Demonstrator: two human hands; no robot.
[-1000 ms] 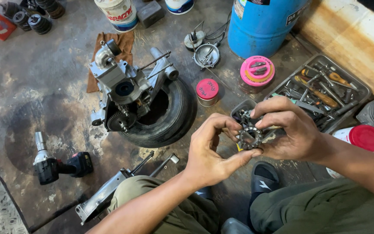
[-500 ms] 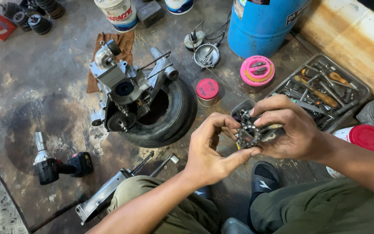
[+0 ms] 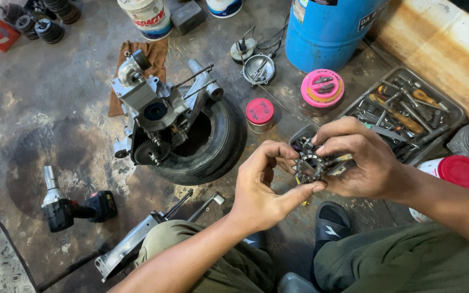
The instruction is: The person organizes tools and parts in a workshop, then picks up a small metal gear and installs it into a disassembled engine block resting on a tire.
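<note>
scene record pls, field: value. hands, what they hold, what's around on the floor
left hand: thumb and fingers pinch the rim of the gear assembly
right hand: grips the same part from the other side
held part: small toothed metal gear assembly, raised above the floor
engine block: propped on a small tyre, to the left of the hands
tool tray: grey, full of hand tools, far right
tins: red-lidded tin; pink-lidded tin
impact wrench: lying on the floor, lower left
blue drum: top centre

Stained, oily grey concrete floor [image 3: 39, 108]
</note>
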